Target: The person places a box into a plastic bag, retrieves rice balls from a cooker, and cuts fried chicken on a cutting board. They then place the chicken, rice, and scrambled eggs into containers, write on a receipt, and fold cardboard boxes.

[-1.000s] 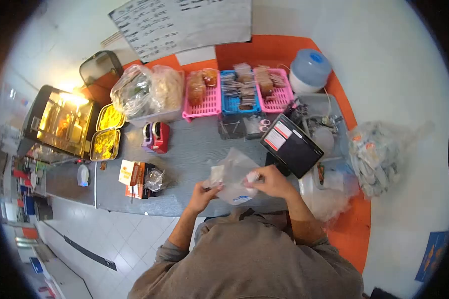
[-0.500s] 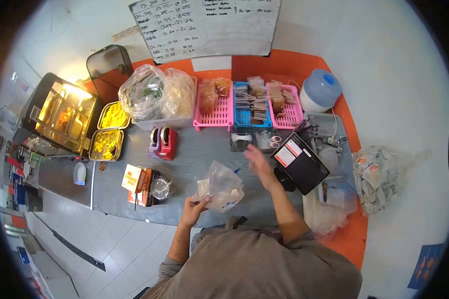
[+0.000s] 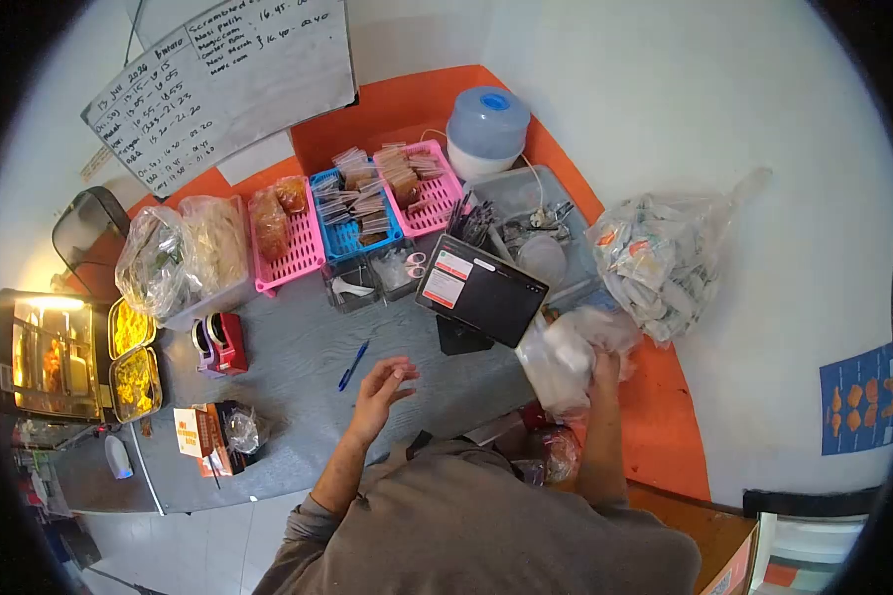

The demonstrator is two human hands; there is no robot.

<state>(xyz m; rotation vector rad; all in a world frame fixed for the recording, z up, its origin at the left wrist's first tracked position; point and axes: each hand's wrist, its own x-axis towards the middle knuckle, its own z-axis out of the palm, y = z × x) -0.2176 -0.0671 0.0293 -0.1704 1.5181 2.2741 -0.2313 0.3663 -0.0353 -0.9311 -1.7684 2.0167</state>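
Note:
My left hand (image 3: 379, 392) hovers over the table's front part, fingers loosely bent and apart, holding nothing. A blue pen (image 3: 353, 365) lies on the dark table just beyond it. On the right side, my right hand (image 3: 607, 371) is gripping crumpled clear plastic bags (image 3: 558, 359), its fingertips partly hidden in the film. Just left of these bags stands a black tablet (image 3: 486, 297) on a stand. Below them, at the table's edge, sit red and clear wrapped packets (image 3: 560, 451).
Pink baskets (image 3: 290, 238) and a blue basket (image 3: 352, 238) of sachets line the back. A tape dispenser (image 3: 226, 345), an orange box (image 3: 206, 436) and trays of yellow food (image 3: 135, 385) are to the left. A large bag of packets (image 3: 655, 263) hangs on the right.
The view has turned right. My left hand has let go of the clear plastic bag it held and now hovers empty. My right hand has moved right from the table's middle to the plastic bags.

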